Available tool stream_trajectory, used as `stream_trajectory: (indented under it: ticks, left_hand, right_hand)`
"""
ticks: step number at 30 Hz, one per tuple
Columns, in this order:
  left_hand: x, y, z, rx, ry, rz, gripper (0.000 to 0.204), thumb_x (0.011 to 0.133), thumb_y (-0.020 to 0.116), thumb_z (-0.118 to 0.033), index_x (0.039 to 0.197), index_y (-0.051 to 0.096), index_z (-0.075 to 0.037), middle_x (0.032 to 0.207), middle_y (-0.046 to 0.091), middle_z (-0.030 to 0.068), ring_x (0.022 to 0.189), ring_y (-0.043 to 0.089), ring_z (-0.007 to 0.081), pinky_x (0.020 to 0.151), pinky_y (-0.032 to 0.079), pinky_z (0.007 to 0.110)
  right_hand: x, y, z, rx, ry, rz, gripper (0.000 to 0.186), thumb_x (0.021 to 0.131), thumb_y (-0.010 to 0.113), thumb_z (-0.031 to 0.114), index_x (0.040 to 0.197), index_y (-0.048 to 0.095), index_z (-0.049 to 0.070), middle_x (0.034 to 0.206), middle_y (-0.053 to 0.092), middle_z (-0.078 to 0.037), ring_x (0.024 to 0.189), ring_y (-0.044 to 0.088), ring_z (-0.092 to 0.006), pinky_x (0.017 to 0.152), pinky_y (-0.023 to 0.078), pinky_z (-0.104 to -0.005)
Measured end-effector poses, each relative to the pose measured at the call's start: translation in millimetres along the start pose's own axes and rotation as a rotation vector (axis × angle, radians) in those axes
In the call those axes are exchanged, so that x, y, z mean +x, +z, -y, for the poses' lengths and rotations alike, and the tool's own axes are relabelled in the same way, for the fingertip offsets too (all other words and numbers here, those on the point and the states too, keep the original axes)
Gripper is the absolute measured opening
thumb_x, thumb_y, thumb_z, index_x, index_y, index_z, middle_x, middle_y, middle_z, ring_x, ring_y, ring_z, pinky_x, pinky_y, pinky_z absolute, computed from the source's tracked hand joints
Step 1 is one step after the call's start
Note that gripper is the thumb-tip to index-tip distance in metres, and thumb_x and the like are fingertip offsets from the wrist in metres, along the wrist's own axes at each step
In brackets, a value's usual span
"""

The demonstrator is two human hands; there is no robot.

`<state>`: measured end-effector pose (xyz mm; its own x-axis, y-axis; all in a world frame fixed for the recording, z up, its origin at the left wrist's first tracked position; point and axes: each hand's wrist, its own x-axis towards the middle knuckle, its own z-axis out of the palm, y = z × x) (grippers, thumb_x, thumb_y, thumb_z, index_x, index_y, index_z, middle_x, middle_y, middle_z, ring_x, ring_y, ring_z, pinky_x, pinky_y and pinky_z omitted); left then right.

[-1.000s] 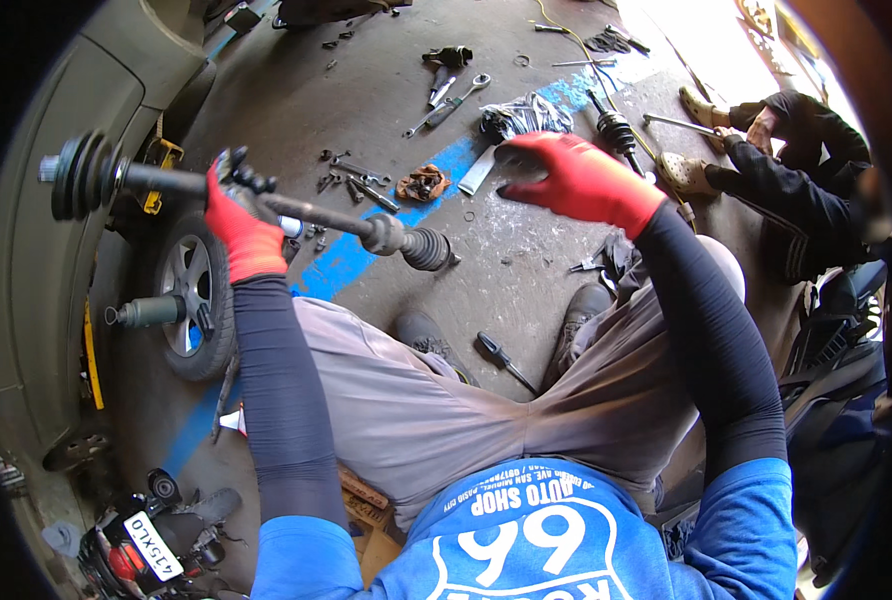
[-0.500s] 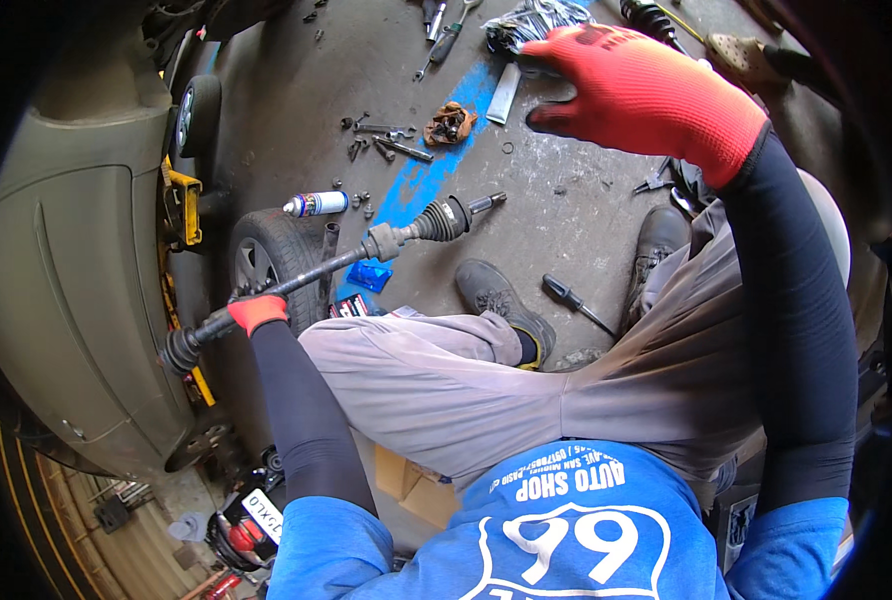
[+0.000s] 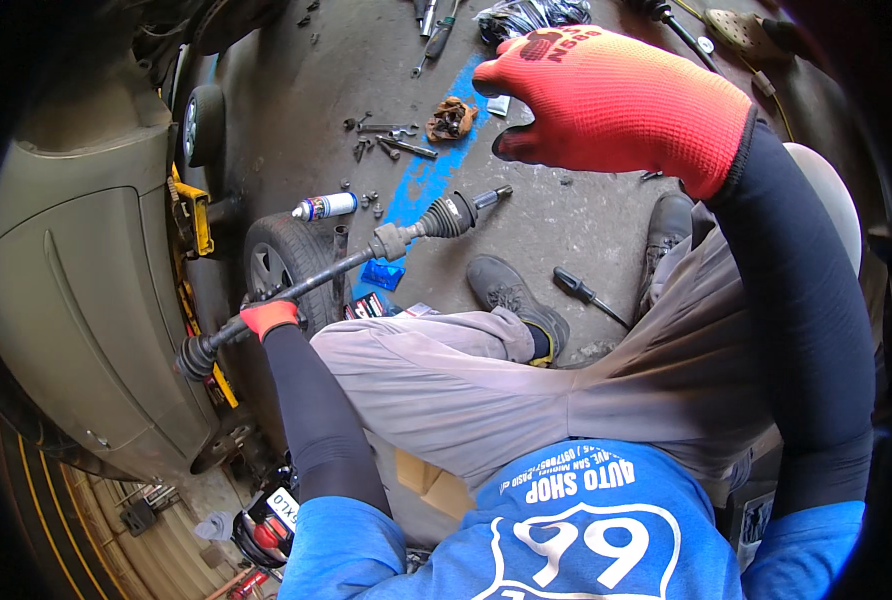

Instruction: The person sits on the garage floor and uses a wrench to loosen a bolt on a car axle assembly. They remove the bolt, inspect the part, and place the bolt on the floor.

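Note:
My left hand [image 3: 268, 317], in a red glove, grips a long black drive axle shaft [image 3: 351, 262] near its left end. The shaft runs from a joint by the car body [image 3: 198, 354] up and right to a ribbed rubber boot [image 3: 449, 215] and a stub end over the concrete floor. My right hand [image 3: 616, 100], also in a red glove, is raised close to the camera with fingers curled and apart, holding nothing. My grey-trousered legs and black shoes [image 3: 511, 290] sit below the shaft.
A tan car body [image 3: 76, 300] fills the left, with a wheel lying on the floor [image 3: 276, 262] and yellow stands [image 3: 196, 215]. A spray can [image 3: 326, 206], wrenches and bolts [image 3: 386, 145], a rag [image 3: 451, 118] and a screwdriver [image 3: 586, 293] lie on the concrete.
My left hand has swung the axle shaft down and left toward the car body. My right hand has risen closer to the camera, still holding nothing. The view has tilted downward.

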<state>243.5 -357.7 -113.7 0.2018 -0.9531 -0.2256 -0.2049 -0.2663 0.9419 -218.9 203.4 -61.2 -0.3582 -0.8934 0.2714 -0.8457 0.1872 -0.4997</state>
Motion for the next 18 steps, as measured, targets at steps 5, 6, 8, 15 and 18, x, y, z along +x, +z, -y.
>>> stream_trajectory:
  ticks: [5, 6, 8, 15, 18]
  left_hand:
    - [-25, 11, -1, -0.295, -0.028, -0.071, 0.026, 0.097, 0.043, -0.041, 0.100, 0.055, -0.019, 0.096, 0.061, -0.0022, 0.087, 0.058, 0.0188, 0.089, 0.046, 0.036]
    - [-32, 13, -2, -0.235, -0.012, -0.096, 0.025, 0.097, 0.044, -0.041, 0.099, 0.055, -0.019, 0.094, 0.060, -0.0026, 0.085, 0.058, 0.0187, 0.088, 0.046, 0.036]
    - [-44, 15, -4, -0.090, 0.064, -0.063, 0.023, 0.096, 0.044, -0.040, 0.097, 0.054, -0.019, 0.091, 0.059, -0.0035, 0.081, 0.057, 0.0183, 0.085, 0.047, 0.036]
    - [-48, 18, -8, 0.315, 0.116, -0.040, 0.024, 0.095, 0.049, -0.041, 0.095, 0.057, -0.019, 0.090, 0.062, -0.0034, 0.081, 0.059, 0.0180, 0.085, 0.047, 0.036]
    - [-48, 18, -6, 0.569, 0.222, -0.082, 0.024, 0.094, 0.050, -0.041, 0.097, 0.057, -0.018, 0.091, 0.063, -0.0024, 0.084, 0.059, 0.0182, 0.085, 0.047, 0.036]
  right_hand:
    - [-2, -3, 4, 0.040, 0.068, 0.123, 0.049, 0.090, 0.072, 0.031, 0.129, 0.061, 0.004, 0.122, 0.066, -0.017, 0.116, 0.062, -0.0315, 0.100, 0.049, -0.0386]
    - [-1, -2, 4, 0.025, 0.066, 0.117, 0.049, 0.090, 0.072, 0.031, 0.130, 0.061, 0.004, 0.123, 0.066, -0.016, 0.117, 0.062, -0.0314, 0.100, 0.049, -0.0384]
    - [-1, 2, 4, -0.007, 0.048, 0.088, 0.050, 0.090, 0.072, 0.031, 0.131, 0.060, 0.004, 0.123, 0.066, -0.016, 0.117, 0.062, -0.0312, 0.101, 0.049, -0.0380]
    - [-2, 6, 5, -0.019, 0.030, 0.046, 0.049, 0.091, 0.072, 0.032, 0.131, 0.061, 0.004, 0.121, 0.066, -0.016, 0.115, 0.064, -0.0317, 0.100, 0.050, -0.0384]
    - [-2, 0, 8, 0.010, 0.075, 0.141, 0.049, 0.091, 0.072, 0.031, 0.130, 0.061, 0.004, 0.118, 0.067, -0.016, 0.112, 0.064, -0.0319, 0.098, 0.051, -0.0390]
